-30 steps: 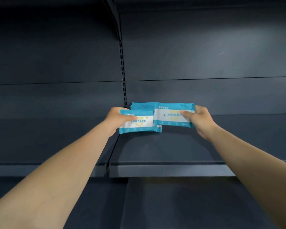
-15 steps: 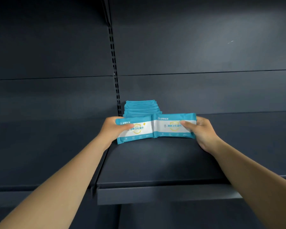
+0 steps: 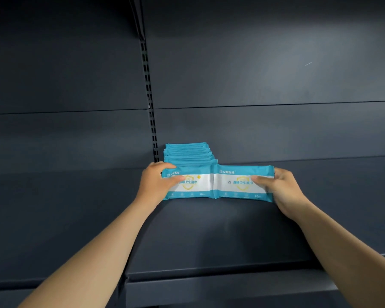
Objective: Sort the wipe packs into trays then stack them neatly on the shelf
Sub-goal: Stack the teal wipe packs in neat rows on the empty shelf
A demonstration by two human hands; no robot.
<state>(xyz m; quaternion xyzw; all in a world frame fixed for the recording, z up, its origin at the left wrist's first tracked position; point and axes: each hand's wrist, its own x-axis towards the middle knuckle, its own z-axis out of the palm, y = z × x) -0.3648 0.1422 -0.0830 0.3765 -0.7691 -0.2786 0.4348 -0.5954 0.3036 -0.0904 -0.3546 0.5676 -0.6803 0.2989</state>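
Since a second ago, the left pack (image 3: 188,184) in the left hand (image 3: 156,182) and the right pack (image 3: 242,184) in the right hand (image 3: 281,188) now stand edge to edge rather than overlapping, low on the shelf (image 3: 209,236).

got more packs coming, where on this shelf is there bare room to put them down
Bare shelf runs from the front packs to the front lip, and behind the right pack, right of the row. Crowded: the back left corner by the slotted upright, where the left hand and right hand hold the packs.
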